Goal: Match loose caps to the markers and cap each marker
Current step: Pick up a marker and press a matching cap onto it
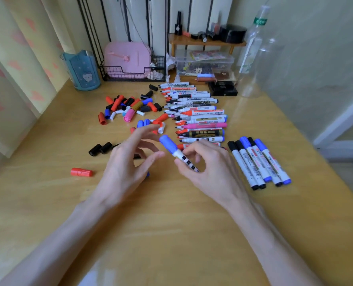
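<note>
Seating a blue cap (168, 144) on the marker (187, 162) over the table (171, 223).
My right hand (204, 168) pinched the marker's barrel, raised mid-table; my left hand (128, 162) hung spread beside the cap, gripping nothing. I judged it needed a straight push until snug, then a place by the capped markers (258, 162). Whether it sat fully home I couldn't tell; a blue thing (147, 174) hid under my left palm.

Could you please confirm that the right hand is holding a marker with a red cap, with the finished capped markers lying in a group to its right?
Not quite: the head view shows the cap is blue, not red. The rest holds: the right hand grips that marker, and the capped markers lie in a group to its right.
</note>
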